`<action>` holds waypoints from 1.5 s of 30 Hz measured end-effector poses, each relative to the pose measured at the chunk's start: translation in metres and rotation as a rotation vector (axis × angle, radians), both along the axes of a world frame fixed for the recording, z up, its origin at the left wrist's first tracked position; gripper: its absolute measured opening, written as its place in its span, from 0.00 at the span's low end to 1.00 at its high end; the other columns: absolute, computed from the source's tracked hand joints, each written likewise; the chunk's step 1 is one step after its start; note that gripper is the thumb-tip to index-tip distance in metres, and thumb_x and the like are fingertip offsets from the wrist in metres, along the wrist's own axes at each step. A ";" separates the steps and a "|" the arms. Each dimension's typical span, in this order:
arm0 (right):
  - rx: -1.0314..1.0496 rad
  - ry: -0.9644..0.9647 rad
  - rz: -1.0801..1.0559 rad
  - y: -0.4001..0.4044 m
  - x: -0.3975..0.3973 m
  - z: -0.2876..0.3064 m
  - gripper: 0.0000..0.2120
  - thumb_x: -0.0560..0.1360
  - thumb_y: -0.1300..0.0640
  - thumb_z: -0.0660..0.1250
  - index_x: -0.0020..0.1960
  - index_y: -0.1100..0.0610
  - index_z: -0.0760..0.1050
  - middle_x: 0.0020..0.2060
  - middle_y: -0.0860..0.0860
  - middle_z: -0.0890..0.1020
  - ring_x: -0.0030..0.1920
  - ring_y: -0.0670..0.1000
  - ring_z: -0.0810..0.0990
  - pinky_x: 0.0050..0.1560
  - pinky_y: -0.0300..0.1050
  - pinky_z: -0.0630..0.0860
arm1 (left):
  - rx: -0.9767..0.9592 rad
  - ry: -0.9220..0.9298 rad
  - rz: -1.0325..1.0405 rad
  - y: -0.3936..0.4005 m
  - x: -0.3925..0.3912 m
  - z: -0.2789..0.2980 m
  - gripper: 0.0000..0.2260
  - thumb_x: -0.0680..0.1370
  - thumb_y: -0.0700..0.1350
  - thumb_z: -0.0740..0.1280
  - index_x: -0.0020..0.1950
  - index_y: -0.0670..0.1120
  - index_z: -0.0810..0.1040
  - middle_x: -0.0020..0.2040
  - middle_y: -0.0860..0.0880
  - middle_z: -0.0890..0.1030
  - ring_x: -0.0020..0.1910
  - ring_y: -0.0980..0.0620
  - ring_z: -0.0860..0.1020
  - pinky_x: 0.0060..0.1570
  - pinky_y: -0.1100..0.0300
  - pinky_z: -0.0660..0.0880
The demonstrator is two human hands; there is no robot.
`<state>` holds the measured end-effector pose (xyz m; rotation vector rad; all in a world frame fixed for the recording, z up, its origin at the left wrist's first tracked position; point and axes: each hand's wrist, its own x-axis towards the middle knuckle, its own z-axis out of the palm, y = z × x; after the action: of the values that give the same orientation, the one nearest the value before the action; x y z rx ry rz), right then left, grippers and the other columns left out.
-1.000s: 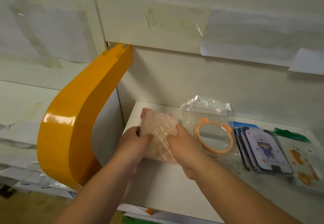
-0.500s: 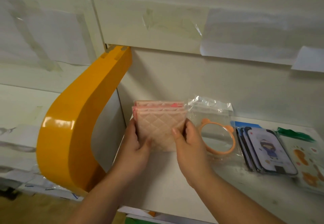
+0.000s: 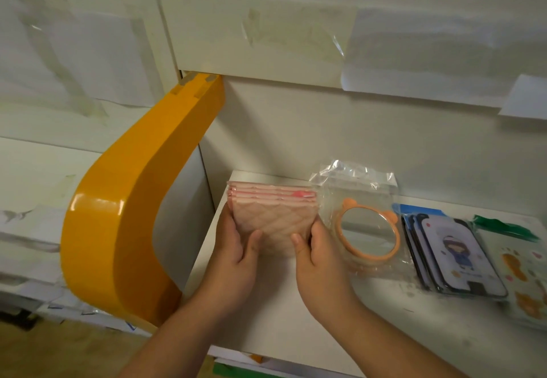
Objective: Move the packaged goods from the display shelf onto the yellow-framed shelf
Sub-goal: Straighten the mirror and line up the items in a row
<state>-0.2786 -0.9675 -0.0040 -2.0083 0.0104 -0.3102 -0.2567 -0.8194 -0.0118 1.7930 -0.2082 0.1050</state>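
Head view: both hands hold a stack of pink quilted packs point(image 3: 272, 217) upright at the left end of the white shelf point(image 3: 266, 312), just right of the yellow frame point(image 3: 118, 229). The left hand point(image 3: 233, 253) clasps the stack's left edge, thumb across the front face and fingers hidden behind; the right hand point(image 3: 319, 256) does the same on the right edge, thumb on the front. So the two hands press the stack between them rather than lying spread. The bottom edge of the stack is hidden by the thumbs, so whether it touches the shelf or hangs just above it cannot be told

Just right of the stack, close to its right edge, a bagged mirror point(image 3: 367, 229) with an orange rim lies flat. Further right sits a pile of cards point(image 3: 453, 256) in dark sleeves, and at the far right edge a paw-print pack point(image 3: 524, 277) with a green header

As for progress, three kinds of goods already lie in a row on this shelf, and the pink stack looks to be taking the free left slot. It is in place but not yet let go. What is left on the display shelf cannot be judged, as no other stocked shelf is in view
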 end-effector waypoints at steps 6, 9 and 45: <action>-0.004 0.052 -0.090 0.002 0.021 0.019 0.09 0.77 0.61 0.64 0.42 0.49 0.70 0.32 0.42 0.74 0.34 0.41 0.72 0.36 0.36 0.67 | -0.102 0.118 0.094 -0.006 0.022 0.004 0.21 0.81 0.44 0.64 0.72 0.60 0.66 0.67 0.59 0.75 0.64 0.62 0.75 0.60 0.65 0.73; 0.008 0.174 -0.123 0.003 0.037 0.026 0.08 0.77 0.60 0.60 0.43 0.50 0.74 0.36 0.45 0.81 0.37 0.47 0.78 0.38 0.47 0.75 | 0.099 0.195 0.262 -0.010 0.044 0.008 0.12 0.78 0.47 0.64 0.60 0.52 0.78 0.58 0.48 0.78 0.51 0.50 0.81 0.44 0.57 0.80; -0.470 0.316 -0.018 -0.133 -0.004 0.012 0.13 0.80 0.47 0.61 0.63 0.47 0.66 0.67 0.50 0.61 0.56 0.50 0.75 0.54 0.44 0.77 | 0.166 0.573 0.099 -0.145 0.019 0.022 0.33 0.65 0.45 0.72 0.66 0.56 0.59 0.53 0.45 0.82 0.48 0.45 0.83 0.44 0.51 0.83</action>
<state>-0.2824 -1.1009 0.0083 -2.5076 0.1685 0.0023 -0.2376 -0.9641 0.0098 1.9215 0.2896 -0.3636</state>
